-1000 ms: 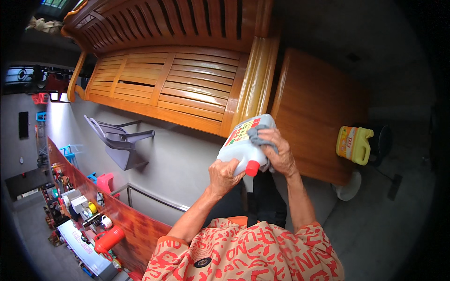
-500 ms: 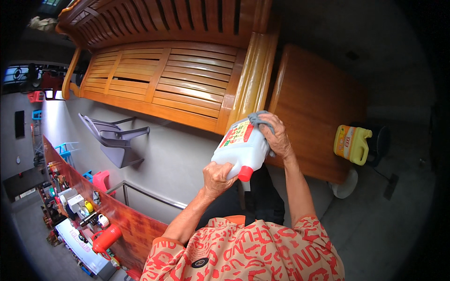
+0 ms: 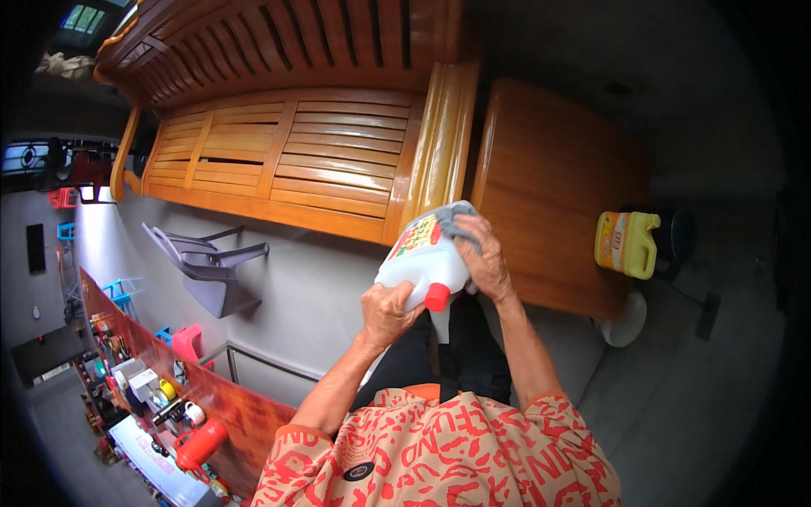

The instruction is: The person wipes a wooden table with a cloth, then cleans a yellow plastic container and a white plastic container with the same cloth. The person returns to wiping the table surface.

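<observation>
A white plastic jug (image 3: 438,261) with a red cap and a colourful label is held tilted in front of me, its cap toward my body. My left hand (image 3: 389,313) is closed around the jug's handle near the cap. Against the jug's base end, my right hand (image 3: 483,258) presses a grey cloth (image 3: 457,216), fingers closed over it. Part of the cloth is hidden under those fingers.
Ahead stands a slatted wooden bench (image 3: 338,160), with a wooden side table (image 3: 549,194) to its right. Beyond that table sits a yellow jug (image 3: 627,245) near a dark round container (image 3: 678,241). A grey plastic chair (image 3: 207,266) and a cluttered reddish table (image 3: 245,431) are at left.
The jug has shifted slightly left with both hands. My right hand and the cloth have moved a little over the jug's base end. My view has turned slightly.
</observation>
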`<state>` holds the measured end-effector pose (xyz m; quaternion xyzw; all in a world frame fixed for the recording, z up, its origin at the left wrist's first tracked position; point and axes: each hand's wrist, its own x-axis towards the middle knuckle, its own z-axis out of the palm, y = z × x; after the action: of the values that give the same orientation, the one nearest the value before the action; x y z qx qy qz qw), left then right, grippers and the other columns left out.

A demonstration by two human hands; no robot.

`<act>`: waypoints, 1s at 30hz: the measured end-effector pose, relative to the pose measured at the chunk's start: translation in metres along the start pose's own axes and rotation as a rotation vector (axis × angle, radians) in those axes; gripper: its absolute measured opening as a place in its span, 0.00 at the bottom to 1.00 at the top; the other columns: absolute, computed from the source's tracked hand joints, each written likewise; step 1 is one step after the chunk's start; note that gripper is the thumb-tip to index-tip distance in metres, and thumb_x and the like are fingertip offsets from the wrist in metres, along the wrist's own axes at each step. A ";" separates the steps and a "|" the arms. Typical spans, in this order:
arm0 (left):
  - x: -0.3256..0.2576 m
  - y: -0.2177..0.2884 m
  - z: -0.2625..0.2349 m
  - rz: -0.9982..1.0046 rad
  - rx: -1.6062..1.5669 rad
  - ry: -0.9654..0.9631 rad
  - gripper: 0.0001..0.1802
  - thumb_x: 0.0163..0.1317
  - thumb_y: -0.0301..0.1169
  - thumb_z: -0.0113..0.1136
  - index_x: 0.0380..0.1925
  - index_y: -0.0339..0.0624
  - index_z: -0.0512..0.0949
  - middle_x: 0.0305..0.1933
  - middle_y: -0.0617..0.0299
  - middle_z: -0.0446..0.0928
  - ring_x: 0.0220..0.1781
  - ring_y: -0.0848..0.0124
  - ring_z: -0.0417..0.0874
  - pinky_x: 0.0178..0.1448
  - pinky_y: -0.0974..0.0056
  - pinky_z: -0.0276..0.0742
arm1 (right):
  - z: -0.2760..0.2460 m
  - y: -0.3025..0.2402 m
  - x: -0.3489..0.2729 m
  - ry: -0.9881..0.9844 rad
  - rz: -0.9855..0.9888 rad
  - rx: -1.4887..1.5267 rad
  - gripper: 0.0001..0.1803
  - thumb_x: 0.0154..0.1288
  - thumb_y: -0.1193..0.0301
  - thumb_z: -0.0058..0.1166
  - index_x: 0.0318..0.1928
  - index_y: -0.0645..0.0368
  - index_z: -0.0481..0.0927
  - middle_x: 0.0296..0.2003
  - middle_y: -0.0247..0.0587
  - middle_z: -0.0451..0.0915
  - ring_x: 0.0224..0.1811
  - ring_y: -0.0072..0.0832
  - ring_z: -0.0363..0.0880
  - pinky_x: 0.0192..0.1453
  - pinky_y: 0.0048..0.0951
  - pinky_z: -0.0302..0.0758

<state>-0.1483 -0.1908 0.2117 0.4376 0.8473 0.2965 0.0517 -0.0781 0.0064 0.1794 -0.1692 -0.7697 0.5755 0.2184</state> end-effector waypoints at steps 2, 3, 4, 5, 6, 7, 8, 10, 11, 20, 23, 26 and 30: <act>-0.001 -0.002 0.000 0.003 0.001 0.008 0.18 0.43 0.41 0.73 0.19 0.47 0.72 0.14 0.58 0.72 0.17 0.57 0.74 0.26 0.60 0.69 | -0.002 -0.023 -0.007 -0.091 -0.071 0.003 0.12 0.60 0.74 0.57 0.46 0.59 0.79 0.49 0.42 0.77 0.59 0.39 0.70 0.66 0.40 0.62; -0.002 -0.003 -0.001 0.011 0.000 0.001 0.18 0.42 0.40 0.73 0.19 0.47 0.72 0.14 0.58 0.72 0.17 0.57 0.74 0.26 0.60 0.69 | -0.003 -0.030 -0.011 -0.138 -0.081 0.034 0.13 0.59 0.73 0.59 0.45 0.56 0.79 0.49 0.41 0.77 0.60 0.40 0.70 0.67 0.44 0.60; -0.002 -0.004 -0.002 0.018 -0.002 -0.005 0.17 0.42 0.40 0.73 0.19 0.47 0.72 0.14 0.58 0.73 0.17 0.58 0.74 0.26 0.59 0.69 | -0.003 -0.033 -0.013 -0.154 -0.104 0.034 0.13 0.59 0.72 0.59 0.45 0.56 0.79 0.49 0.41 0.77 0.59 0.40 0.70 0.67 0.44 0.60; -0.003 -0.005 -0.003 0.024 -0.001 -0.001 0.17 0.43 0.40 0.73 0.19 0.47 0.72 0.14 0.58 0.73 0.17 0.58 0.75 0.26 0.60 0.69 | -0.002 -0.035 -0.014 -0.171 -0.127 0.034 0.13 0.58 0.72 0.60 0.45 0.56 0.80 0.49 0.40 0.78 0.59 0.40 0.70 0.67 0.44 0.59; -0.004 -0.006 -0.002 0.029 -0.002 0.001 0.17 0.43 0.40 0.73 0.20 0.47 0.73 0.14 0.58 0.73 0.17 0.58 0.75 0.26 0.60 0.69 | -0.002 -0.035 -0.015 -0.187 -0.147 0.034 0.13 0.58 0.71 0.60 0.45 0.55 0.80 0.48 0.40 0.78 0.59 0.39 0.71 0.68 0.45 0.59; -0.005 -0.007 -0.002 0.033 -0.003 0.003 0.16 0.43 0.39 0.73 0.20 0.47 0.73 0.15 0.58 0.73 0.17 0.58 0.75 0.26 0.60 0.69 | -0.002 -0.031 -0.016 -0.184 -0.134 0.013 0.12 0.60 0.70 0.59 0.45 0.55 0.80 0.48 0.39 0.78 0.58 0.38 0.72 0.68 0.44 0.58; -0.006 -0.009 -0.001 0.027 -0.022 -0.003 0.15 0.42 0.37 0.73 0.20 0.46 0.74 0.15 0.57 0.73 0.18 0.58 0.74 0.26 0.59 0.69 | -0.002 -0.028 -0.013 -0.182 -0.129 0.017 0.12 0.60 0.70 0.59 0.45 0.55 0.80 0.48 0.39 0.78 0.58 0.38 0.71 0.68 0.44 0.58; -0.010 -0.014 -0.001 0.010 -0.055 -0.014 0.14 0.40 0.33 0.73 0.22 0.44 0.75 0.17 0.57 0.73 0.18 0.57 0.73 0.25 0.58 0.68 | -0.001 -0.022 -0.003 -0.180 -0.121 0.031 0.12 0.61 0.70 0.58 0.45 0.56 0.80 0.47 0.38 0.79 0.58 0.38 0.71 0.68 0.43 0.58; -0.013 -0.017 0.000 0.007 -0.066 -0.008 0.14 0.40 0.33 0.73 0.22 0.44 0.75 0.17 0.57 0.73 0.18 0.57 0.73 0.25 0.58 0.68 | 0.002 -0.015 -0.001 -0.146 -0.099 0.022 0.11 0.61 0.70 0.57 0.45 0.55 0.79 0.47 0.38 0.79 0.57 0.39 0.72 0.67 0.43 0.59; -0.008 -0.021 0.000 0.043 -0.056 0.010 0.18 0.44 0.42 0.73 0.20 0.46 0.73 0.13 0.59 0.71 0.16 0.60 0.74 0.25 0.62 0.65 | 0.001 0.059 0.038 0.018 0.217 0.021 0.13 0.66 0.65 0.53 0.44 0.62 0.79 0.40 0.44 0.80 0.45 0.35 0.78 0.51 0.33 0.74; -0.007 -0.020 -0.002 0.076 -0.037 -0.020 0.19 0.44 0.43 0.73 0.19 0.46 0.73 0.12 0.61 0.70 0.16 0.62 0.73 0.25 0.62 0.64 | -0.007 0.067 0.046 -0.038 0.501 0.173 0.18 0.68 0.61 0.49 0.45 0.66 0.79 0.31 0.40 0.82 0.32 0.25 0.79 0.40 0.28 0.76; -0.004 -0.020 -0.004 0.137 0.014 -0.058 0.19 0.45 0.44 0.72 0.18 0.48 0.71 0.11 0.64 0.68 0.15 0.64 0.72 0.25 0.62 0.64 | -0.013 0.079 0.039 -0.025 0.706 0.501 0.19 0.68 0.62 0.49 0.46 0.66 0.79 0.32 0.38 0.81 0.33 0.23 0.79 0.40 0.27 0.76; 0.005 -0.022 -0.017 0.280 0.109 -0.142 0.18 0.48 0.43 0.68 0.16 0.51 0.67 0.10 0.68 0.65 0.14 0.69 0.71 0.26 0.64 0.62 | -0.007 0.078 0.003 0.084 0.559 0.527 0.17 0.67 0.64 0.53 0.48 0.65 0.79 0.37 0.36 0.81 0.39 0.21 0.78 0.47 0.24 0.75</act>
<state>-0.1736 -0.2045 0.2146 0.5734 0.7871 0.2227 0.0459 -0.0765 0.0354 0.1068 -0.3340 -0.5099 0.7836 0.1202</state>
